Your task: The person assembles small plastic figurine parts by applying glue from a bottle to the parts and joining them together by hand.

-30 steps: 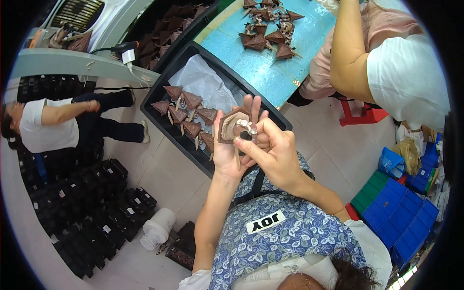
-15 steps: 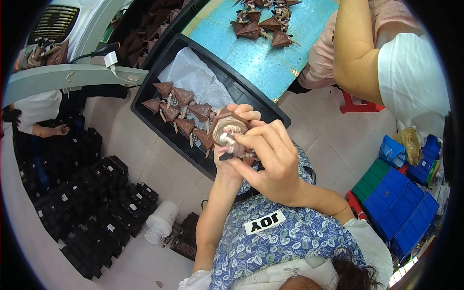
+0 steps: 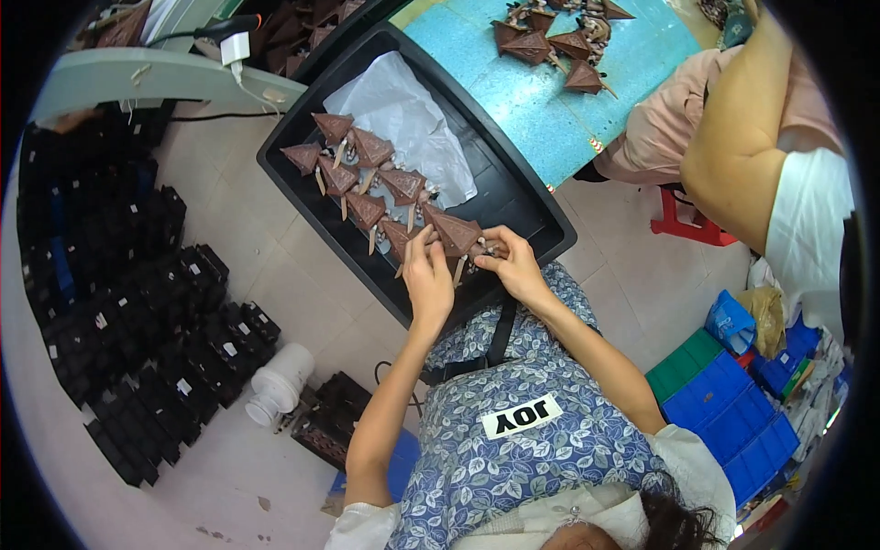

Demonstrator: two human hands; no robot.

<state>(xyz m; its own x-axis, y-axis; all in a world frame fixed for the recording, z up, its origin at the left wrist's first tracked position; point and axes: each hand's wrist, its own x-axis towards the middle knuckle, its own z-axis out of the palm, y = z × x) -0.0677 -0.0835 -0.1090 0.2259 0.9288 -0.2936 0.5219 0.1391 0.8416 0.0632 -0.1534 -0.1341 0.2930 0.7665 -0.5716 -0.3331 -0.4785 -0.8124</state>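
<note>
A figurine with a brown, pointed, umbrella-like top (image 3: 453,230) is held between my two hands over the black tray (image 3: 513,174). My left hand (image 3: 429,278) has its fingers closed on the figurine's left side. On the other side, my right hand (image 3: 515,266) pinches the small light parts beneath the brown top. Several similar brown figurines (image 3: 369,147) lie in rows in the left part of the tray, their thin tan sticks pointing toward me. A crumpled translucent plastic sheet (image 3: 403,110) lies under and behind them.
Beyond the tray stands a blue-topped table (image 3: 513,119) with more brown figurines (image 3: 568,46). Another person's arm (image 3: 733,137) is at the right, near a red stool (image 3: 692,220). Blue bins (image 3: 724,422) sit at lower right; black boxes (image 3: 174,367) and a white bucket (image 3: 280,380) stand left.
Both hands have moved from above my lap out over the tray. The figurine, earlier turned with its pale underside up, now shows its brown top. The view has shifted slightly.
</note>
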